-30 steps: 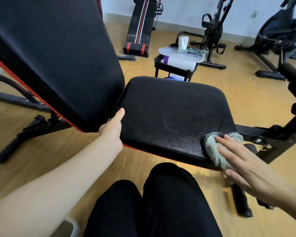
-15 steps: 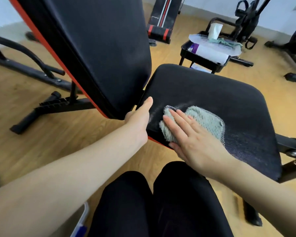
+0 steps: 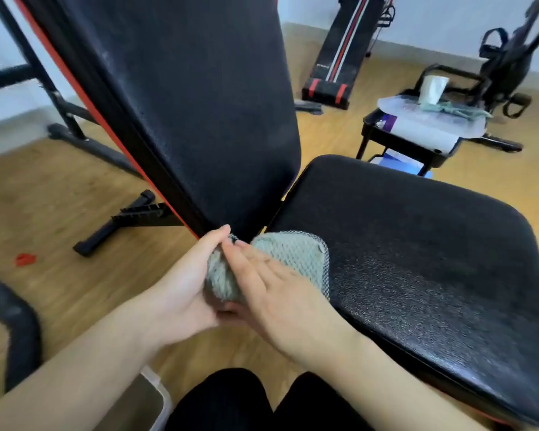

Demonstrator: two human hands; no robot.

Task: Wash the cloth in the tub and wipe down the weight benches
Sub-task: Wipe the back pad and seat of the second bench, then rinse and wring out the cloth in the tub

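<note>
Gripping the bunched near end of the grey-green cloth (image 3: 293, 255), the left hand (image 3: 181, 284) cups it from the side, with the thumb raised along the top and the fingers curled under the fabric. The right hand (image 3: 277, 293) lies on top of the cloth with its fingers straight and flat, pointing toward the backrest; its thumb is hidden below, and the hand is blurred.

The cloth sits at the near left corner of the black seat pad (image 3: 417, 259), right at the gap where the seat meets the tilted backrest pad (image 3: 199, 104). Its netted half lies spread on the seat, while the wadded half hangs off the edge between the two hands. The top of the left thumb is just beside the backrest's lower edge, next to its red trim.

Both pads are black with a pebbled texture, and the seat surface near the cloth glistens. The person's dark-clad knees show at the bottom, with a corner of a pale plastic container (image 3: 151, 399) just to their left on the wooden floor (image 3: 75, 213). A small red object (image 3: 25, 259) lies on the floor at the left. Beyond the seat stands a black cart (image 3: 383, 132) carrying a white paper cup (image 3: 433, 88) and some pale sheets. A striped sit-up board (image 3: 343, 54) leans by the far wall, near an exercise bike (image 3: 504, 57).
</note>
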